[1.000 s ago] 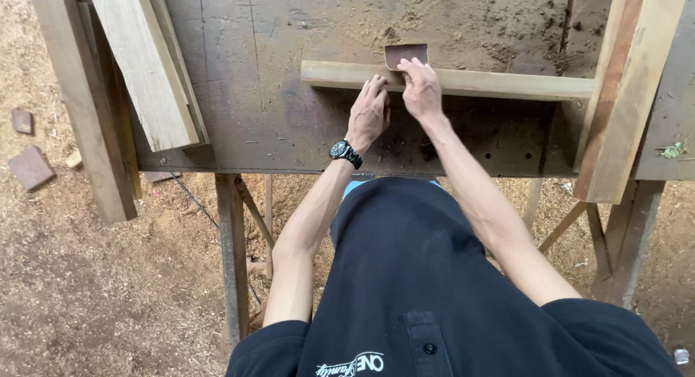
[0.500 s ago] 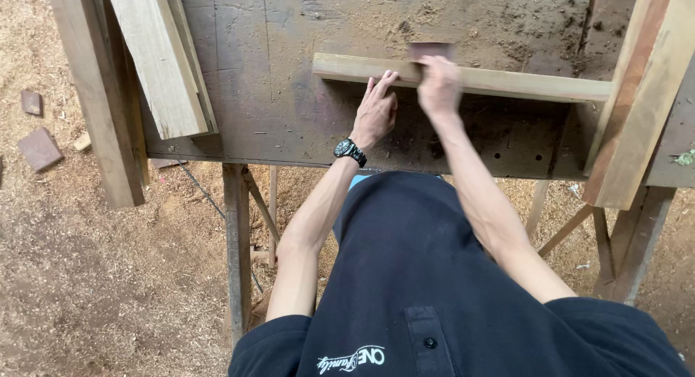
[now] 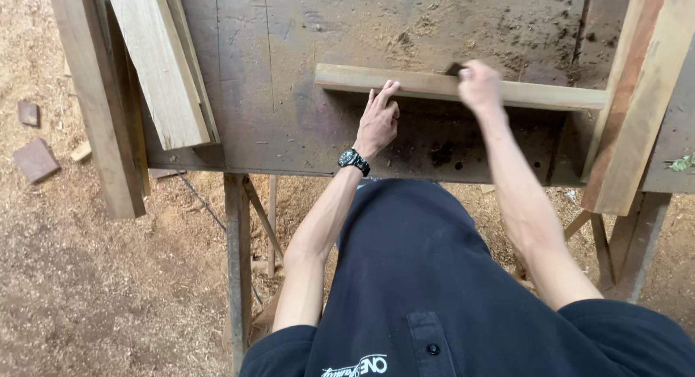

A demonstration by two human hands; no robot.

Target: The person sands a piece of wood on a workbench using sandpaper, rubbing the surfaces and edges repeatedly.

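A long pale wooden strip (image 3: 550,96) lies across a dusty dark workbench (image 3: 289,95). My left hand (image 3: 378,120), with a black watch on its wrist, lies flat on the bench, its fingertips pressed against the strip's near edge. My right hand (image 3: 478,84) is blurred on top of the strip, further right. It is closed over a small dark piece of sandpaper (image 3: 455,69), of which only a corner shows.
Pale planks (image 3: 156,58) and a darker beam (image 3: 94,102) lean at the bench's left end. A reddish plank (image 3: 637,95) leans at the right end. Bench legs (image 3: 237,261) stand below, and two bricks (image 3: 35,158) lie on the sawdust floor to the left.
My right hand has slid to the right along the strip with the sandpaper under it. My left hand stays pressed at the strip.
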